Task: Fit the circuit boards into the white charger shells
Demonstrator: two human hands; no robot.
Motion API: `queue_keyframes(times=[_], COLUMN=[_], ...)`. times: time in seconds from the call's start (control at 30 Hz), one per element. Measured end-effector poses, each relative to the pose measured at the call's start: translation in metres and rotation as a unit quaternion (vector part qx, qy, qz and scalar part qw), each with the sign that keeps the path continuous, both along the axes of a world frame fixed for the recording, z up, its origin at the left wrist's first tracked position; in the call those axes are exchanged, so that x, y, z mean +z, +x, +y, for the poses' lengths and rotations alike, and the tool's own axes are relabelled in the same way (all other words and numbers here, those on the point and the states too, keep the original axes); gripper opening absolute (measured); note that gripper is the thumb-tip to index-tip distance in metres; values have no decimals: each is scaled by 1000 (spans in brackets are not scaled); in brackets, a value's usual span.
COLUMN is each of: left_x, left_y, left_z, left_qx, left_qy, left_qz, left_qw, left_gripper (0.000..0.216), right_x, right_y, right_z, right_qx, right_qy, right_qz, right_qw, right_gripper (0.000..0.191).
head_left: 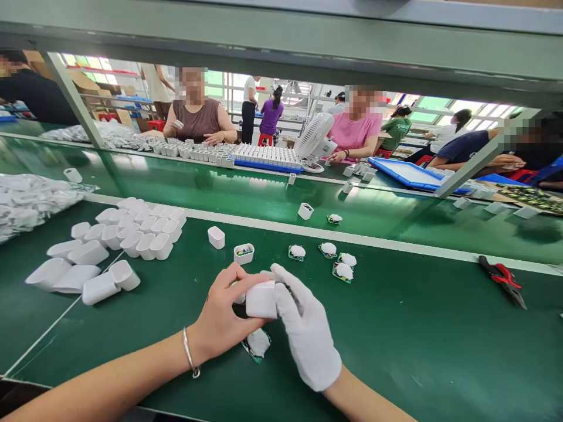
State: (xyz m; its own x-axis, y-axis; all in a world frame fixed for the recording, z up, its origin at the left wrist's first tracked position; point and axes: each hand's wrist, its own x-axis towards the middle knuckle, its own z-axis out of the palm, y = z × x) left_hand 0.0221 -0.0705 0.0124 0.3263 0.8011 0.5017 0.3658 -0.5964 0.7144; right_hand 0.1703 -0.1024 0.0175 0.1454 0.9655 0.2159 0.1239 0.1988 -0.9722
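Note:
Bare, with a bracelet on its wrist, my left hand (219,319) grips a white plastic housing (261,300) between thumb and fingers. My right hand (309,334), in a white glove, closes on the housing's right end; its fingertips are partly hidden behind it. Under my left hand lies a circuit board with a white pad (258,343). Beyond my hands stands an open housing with components inside (244,253), beside an upright white housing (216,237). More padded circuit boards (343,271) lie to the right.
Many white housings (149,228) cluster at left, near a plastic bag of parts (30,202). Red-handled pliers (502,280) lie at right. A white strip (373,237) crosses the green surface. Across it, co-workers sit near a fan (314,136) and a blue tray (409,174).

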Motion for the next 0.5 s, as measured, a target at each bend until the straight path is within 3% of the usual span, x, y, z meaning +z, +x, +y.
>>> queue_keyframes(times=[0.13, 0.37, 0.5], left_x=[-4, -4, -6], left_y=[1, 1, 2], left_z=[-4, -5, -7], left_qx=[28, 47, 50], left_qy=[33, 137, 220], left_qz=[26, 36, 53], left_qw=[999, 989, 973], left_gripper=[37, 35, 33], right_x=[-11, 0, 0], right_y=[-3, 0, -2], right_z=[2, -1, -1], right_qx=[-34, 26, -24], right_qy=[14, -64, -68], right_qz=[-45, 138, 116], right_qw=[998, 988, 991], right_gripper=[34, 39, 40])
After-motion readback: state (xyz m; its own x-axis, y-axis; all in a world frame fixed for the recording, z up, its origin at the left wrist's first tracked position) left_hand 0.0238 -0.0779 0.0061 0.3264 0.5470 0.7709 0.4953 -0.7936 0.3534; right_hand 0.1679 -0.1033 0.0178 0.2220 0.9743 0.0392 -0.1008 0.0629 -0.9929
